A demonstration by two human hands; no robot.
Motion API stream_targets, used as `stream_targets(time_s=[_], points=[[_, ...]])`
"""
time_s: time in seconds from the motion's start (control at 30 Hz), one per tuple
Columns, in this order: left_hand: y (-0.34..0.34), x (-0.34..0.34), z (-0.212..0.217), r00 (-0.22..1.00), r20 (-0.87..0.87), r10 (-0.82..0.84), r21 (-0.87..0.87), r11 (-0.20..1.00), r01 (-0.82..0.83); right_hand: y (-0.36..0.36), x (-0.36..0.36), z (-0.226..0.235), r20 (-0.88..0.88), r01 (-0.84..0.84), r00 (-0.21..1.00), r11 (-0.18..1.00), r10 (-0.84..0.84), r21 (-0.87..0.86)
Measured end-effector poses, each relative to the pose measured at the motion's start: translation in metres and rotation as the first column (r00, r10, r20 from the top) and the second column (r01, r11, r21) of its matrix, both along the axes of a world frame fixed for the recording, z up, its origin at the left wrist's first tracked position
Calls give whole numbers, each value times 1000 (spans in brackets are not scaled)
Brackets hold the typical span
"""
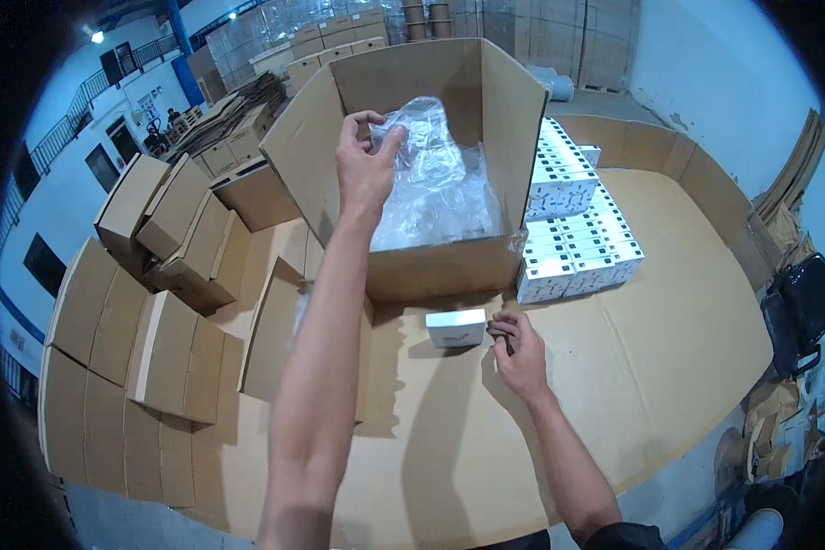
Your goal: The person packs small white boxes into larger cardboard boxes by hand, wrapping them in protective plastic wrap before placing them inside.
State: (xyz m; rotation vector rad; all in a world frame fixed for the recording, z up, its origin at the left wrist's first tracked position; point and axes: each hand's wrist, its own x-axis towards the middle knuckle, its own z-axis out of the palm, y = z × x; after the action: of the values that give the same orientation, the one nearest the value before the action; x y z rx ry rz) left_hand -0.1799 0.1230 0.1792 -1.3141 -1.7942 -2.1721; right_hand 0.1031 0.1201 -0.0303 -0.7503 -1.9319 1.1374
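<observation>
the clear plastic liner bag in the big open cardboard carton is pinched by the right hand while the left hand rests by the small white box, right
Not quite: the hands are swapped. In the head view the left hand pinches the clear plastic liner bag in the big open cardboard carton, while the right hand rests by the small white box.

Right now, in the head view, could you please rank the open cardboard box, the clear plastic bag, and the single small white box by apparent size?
1. Open cardboard box, by far the largest.
2. Clear plastic bag inside it, pinched by the left hand.
3. Single small white box, beside the right hand, plainly the smallest.
</observation>
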Motion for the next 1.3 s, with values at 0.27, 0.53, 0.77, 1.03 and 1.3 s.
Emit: stream_targets(time_s=[0.27, 0.53, 0.77, 1.03, 1.3], points=[[-124, 141, -88, 955, 225, -195, -84, 972, 218, 9, 20, -8, -321, -57, 943, 911, -85, -407], [-180, 172, -196, 860, 476, -181, -141, 950, 278, -61, 25, 7, -31, -229, 971, 886, 237, -404], [-181, 160, -203, 904, 428, -6, -367, 913, 180, -80, 20, 19, 69, 90, 994, 990, -83, -108], [-177, 177, -198, 745, 666, -30, -96, 987, 125, -80, 22, 5, 26, 67, 998, 987, -64, -145], [-179, 194, -206, 855, 516, 52, -332, 932, 143, -75, 19, 4, -272, -129, 962, 922, 26, -365]])
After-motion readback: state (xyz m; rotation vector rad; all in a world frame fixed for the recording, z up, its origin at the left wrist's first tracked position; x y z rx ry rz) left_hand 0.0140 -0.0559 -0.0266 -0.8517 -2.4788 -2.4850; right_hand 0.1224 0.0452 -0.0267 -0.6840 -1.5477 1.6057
